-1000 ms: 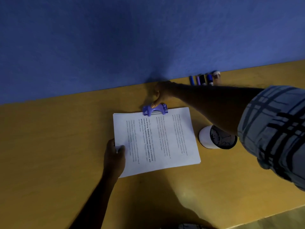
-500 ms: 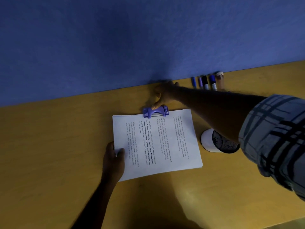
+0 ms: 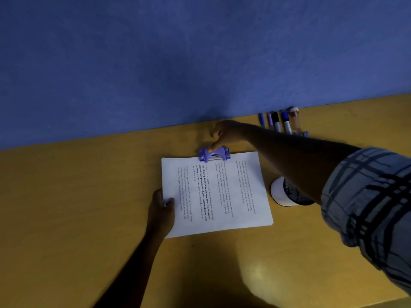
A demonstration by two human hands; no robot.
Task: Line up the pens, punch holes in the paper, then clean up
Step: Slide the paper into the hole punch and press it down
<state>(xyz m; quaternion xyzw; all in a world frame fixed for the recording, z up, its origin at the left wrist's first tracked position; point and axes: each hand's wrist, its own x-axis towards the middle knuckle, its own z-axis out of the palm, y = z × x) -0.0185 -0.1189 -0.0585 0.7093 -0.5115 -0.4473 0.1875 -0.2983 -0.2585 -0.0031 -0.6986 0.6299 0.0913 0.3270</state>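
Observation:
A stack of printed paper [image 3: 231, 196] lies on the yellow table [image 3: 66, 218]. A purple hole punch [image 3: 220, 154] sits over the middle of the stack's far edge. My right hand [image 3: 229, 132] reaches over from the right, its thumb down on the punch's top and its fingers curled behind it. My left hand [image 3: 161, 210] pinches the stack's left edge, thumb on top. Several pens and markers [image 3: 277, 123] lie side by side at the back right against the wall, partly hidden by my right forearm.
A white cup with a dark inside [image 3: 279, 192] lies on its side just right of the paper, under my right forearm. A blue wall [image 3: 178, 63] runs along the table's far edge. The table's front edge shows at the lower right.
The view has shifted slightly. My right hand has stayed on the hole punch and my left hand on the paper's edge; the paper and punch have not visibly moved.

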